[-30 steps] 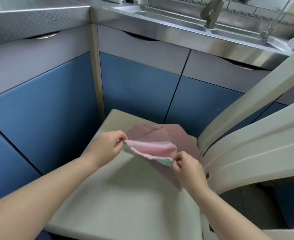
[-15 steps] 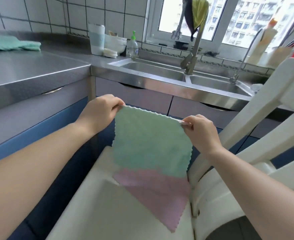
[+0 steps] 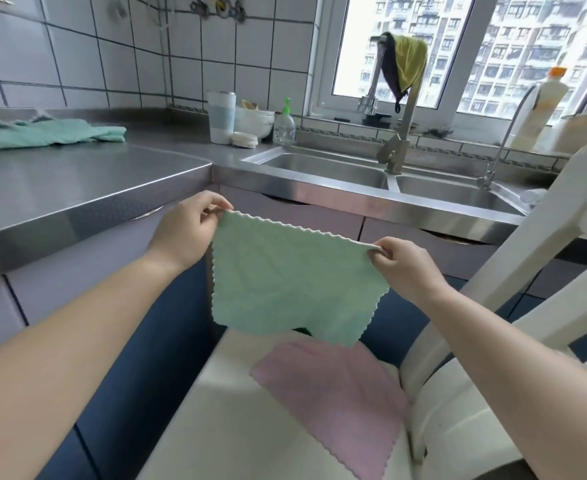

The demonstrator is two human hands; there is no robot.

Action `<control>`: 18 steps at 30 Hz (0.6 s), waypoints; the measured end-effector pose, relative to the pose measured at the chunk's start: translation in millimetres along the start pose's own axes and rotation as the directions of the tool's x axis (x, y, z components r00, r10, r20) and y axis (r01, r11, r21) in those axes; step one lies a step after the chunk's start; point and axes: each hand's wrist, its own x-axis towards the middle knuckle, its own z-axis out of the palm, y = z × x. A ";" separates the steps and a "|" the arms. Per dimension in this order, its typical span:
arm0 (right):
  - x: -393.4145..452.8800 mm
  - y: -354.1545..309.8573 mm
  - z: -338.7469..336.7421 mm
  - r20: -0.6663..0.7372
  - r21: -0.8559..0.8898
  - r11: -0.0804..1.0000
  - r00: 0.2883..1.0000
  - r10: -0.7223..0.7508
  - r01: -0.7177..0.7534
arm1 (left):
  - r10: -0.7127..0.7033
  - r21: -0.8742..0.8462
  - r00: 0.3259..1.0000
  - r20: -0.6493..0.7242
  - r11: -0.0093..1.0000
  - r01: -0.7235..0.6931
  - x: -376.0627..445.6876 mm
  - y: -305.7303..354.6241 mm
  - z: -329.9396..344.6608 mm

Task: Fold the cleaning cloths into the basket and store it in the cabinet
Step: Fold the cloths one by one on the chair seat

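A green cleaning cloth (image 3: pixel 285 282) with scalloped edges hangs spread out in the air in front of the cabinets. My left hand (image 3: pixel 188 233) pinches its upper left corner and my right hand (image 3: pixel 401 268) pinches its upper right corner. Below it a pink cloth (image 3: pixel 337 400) lies flat on the seat of a white chair (image 3: pixel 250 427). More green cloth (image 3: pixel 46 133) lies crumpled on the steel counter at the far left. No basket is in view.
The chair's backrest (image 3: pixel 544 271) rises on the right. A steel counter (image 3: pixel 77 181) and a double sink (image 3: pixel 382 174) with a tap (image 3: pixel 399 133) run behind. A cup (image 3: pixel 221 116), bowls and a soap bottle (image 3: pixel 284 126) stand by the sink. Blue cabinet doors (image 3: pixel 178 323) are shut.
Both hands lifted the cloth off the chair seat and spread it open, green side toward me. It has risen clear of the pink cloth, and my view has tilted up.
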 end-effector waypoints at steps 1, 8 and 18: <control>-9.1 -0.8 5.0 -0.008 0.086 0.996 1.000 0.000 0.001 | -0.007 -0.051 1.000 -0.002 0.999 0.007 -11.0 -4.3 -3.2; -108.2 16.0 74.0 0.072 0.501 0.862 0.997 0.041 -0.071 | -0.171 -0.145 0.983 0.063 0.973 0.179 -117.8 -36.8 -20.4; -242.9 72.5 162.6 0.402 0.501 0.760 0.889 0.221 -0.415 | -0.391 -0.087 0.776 0.496 0.866 0.492 -257.5 -72.0 8.4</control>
